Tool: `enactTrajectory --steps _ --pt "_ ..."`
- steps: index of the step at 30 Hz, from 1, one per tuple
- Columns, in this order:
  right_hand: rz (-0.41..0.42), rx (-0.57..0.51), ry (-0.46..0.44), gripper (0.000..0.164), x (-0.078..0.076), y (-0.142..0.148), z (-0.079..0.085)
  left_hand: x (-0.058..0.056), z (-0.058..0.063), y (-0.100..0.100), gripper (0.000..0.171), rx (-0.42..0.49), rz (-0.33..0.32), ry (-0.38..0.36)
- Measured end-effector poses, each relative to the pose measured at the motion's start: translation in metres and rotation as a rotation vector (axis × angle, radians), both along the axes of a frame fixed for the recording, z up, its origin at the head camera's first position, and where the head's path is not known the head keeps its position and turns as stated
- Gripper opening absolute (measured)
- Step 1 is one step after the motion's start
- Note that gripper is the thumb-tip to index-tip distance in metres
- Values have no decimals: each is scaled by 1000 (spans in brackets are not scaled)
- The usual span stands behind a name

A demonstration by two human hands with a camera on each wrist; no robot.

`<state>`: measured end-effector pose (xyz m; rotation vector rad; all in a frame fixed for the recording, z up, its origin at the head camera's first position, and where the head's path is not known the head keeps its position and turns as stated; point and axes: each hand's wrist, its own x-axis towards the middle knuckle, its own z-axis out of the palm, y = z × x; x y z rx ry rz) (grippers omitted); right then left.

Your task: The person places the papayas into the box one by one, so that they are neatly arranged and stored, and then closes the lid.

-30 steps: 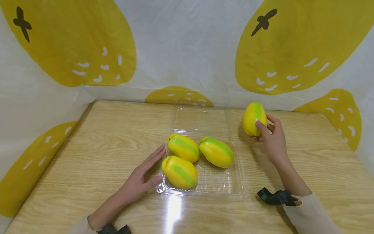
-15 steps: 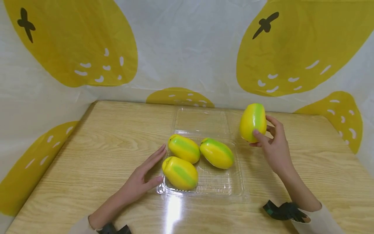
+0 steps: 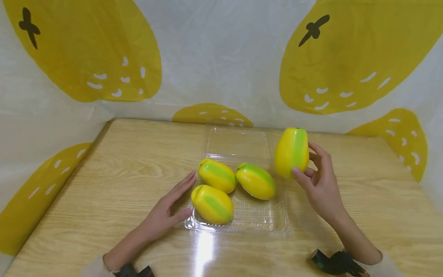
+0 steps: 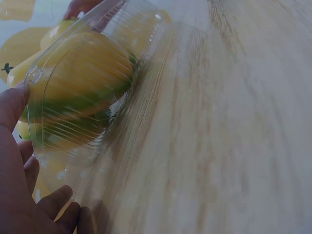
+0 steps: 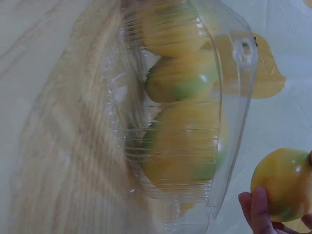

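A clear plastic clamshell box [image 3: 261,221] lies with its lid [image 3: 238,140] folded back on the wooden table. Inside its base are three yellow papayas with green stripes: one at back left [image 3: 217,176], one at front left [image 3: 212,204] and one at right [image 3: 256,181]. My left hand [image 3: 160,215] rests against the box's left edge, fingers fairly straight; in the left wrist view its thumb touches the rim. My right hand [image 3: 322,182] grips a fourth papaya [image 3: 292,152] by its side, nearly upright, raised near the box's back right corner. The right wrist view also shows this papaya [image 5: 280,183].
A white cloth [image 3: 221,50] printed with big yellow fruit hangs behind the table and at both sides. The wooden tabletop [image 3: 138,154] extends left and right of the box. Dark straps [image 3: 337,263] sit on both wrists.
My right hand has brought the held papaya left and nearer to me, toward the box, tipping it more upright. The left hand and the three papayas in the box stay put.
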<state>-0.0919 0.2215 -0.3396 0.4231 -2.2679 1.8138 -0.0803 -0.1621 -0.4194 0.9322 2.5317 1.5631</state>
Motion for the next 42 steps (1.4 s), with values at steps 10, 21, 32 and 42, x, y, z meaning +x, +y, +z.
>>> enactTrajectory --steps 10,21,32,42 --pt "143 -95 68 74 8 -2 -8 0 0 -2 71 -7 -1 -2" --pt "275 -41 202 79 9 -15 -14 -1 0 -3 72 -4 0 11" --pt "326 195 378 77 10 -20 -22 -1 -2 -5 72 -14 5 1" --pt "366 410 434 74 8 -18 -27 -2 0 -5 73 -26 2 -21"
